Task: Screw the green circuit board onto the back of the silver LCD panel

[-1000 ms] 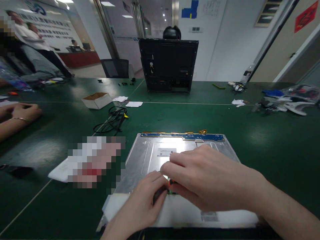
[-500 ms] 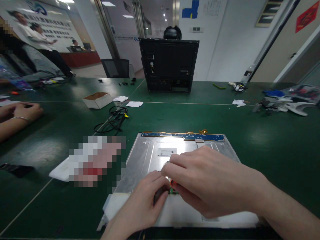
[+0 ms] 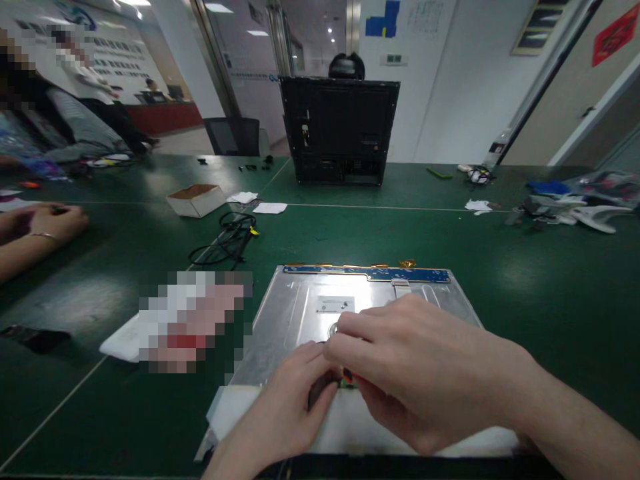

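A flat metal display panel [image 3: 300,313] lies back-up on the green table, a blue circuit strip [image 3: 367,273] along its far edge. Both my hands meet over its near middle. My left hand [image 3: 280,413] is curled, fingers pinched on a small dark part I cannot make out. My right hand [image 3: 415,367] is closed above it, fingertips pinching a small red and green piece [image 3: 346,377] at the same spot. A white sheet [image 3: 345,423] covers the panel's near edge beneath my hands.
A black monitor chassis [image 3: 340,130] stands upright at the far middle. A coiled black cable [image 3: 225,240] and a small open cardboard box [image 3: 195,199] lie far left. Another person's hands [image 3: 43,223] rest at the left edge. Loose parts [image 3: 570,207] sit far right.
My right hand has shifted slightly nearer and lower over the panel. My left hand stays in place. People at the back left have moved a little.
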`<state>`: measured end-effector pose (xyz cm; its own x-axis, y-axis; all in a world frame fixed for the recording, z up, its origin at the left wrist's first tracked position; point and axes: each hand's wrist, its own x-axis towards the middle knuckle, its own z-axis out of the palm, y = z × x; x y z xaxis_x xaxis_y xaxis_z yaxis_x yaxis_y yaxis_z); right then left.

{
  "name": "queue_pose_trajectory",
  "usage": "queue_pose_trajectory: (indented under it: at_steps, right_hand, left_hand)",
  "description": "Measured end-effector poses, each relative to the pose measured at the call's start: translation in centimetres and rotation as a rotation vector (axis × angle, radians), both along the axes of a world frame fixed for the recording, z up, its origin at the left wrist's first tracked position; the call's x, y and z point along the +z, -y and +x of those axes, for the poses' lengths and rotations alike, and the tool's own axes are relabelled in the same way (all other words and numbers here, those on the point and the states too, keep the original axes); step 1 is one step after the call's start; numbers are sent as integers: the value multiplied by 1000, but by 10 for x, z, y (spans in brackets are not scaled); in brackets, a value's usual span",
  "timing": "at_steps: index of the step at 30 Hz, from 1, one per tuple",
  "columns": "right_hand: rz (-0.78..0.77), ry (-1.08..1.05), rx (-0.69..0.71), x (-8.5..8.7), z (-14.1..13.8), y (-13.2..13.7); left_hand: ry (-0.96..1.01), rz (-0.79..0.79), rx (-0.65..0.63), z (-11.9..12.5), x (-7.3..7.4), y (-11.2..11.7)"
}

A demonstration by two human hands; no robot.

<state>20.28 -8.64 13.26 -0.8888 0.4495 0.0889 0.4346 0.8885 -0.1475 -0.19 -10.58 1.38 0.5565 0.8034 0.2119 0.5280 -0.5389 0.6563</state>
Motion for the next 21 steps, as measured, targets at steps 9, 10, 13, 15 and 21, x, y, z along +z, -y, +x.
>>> queue_pose_trajectory:
  at_steps: [9,10,13,15,21]
  right_hand:
    - [56,13,-54,-3,-2,-2]
    - [49,16,-52,-3,-2,-2]
    - [8,13,-39,-2,-2,-1]
    - [-16,7,-25,-1,-1,-1]
    - [24,-9,-7,0,0,-1]
  left_hand:
    - [-17,26,5,-2,-3,0]
    - [-13,27,3,-2,-3,0]
    - [2,12,-8,-1,-2,0]
    - [7,-1,-12,0,-2,0]
    - [2,-2,-5,-1,-4,0]
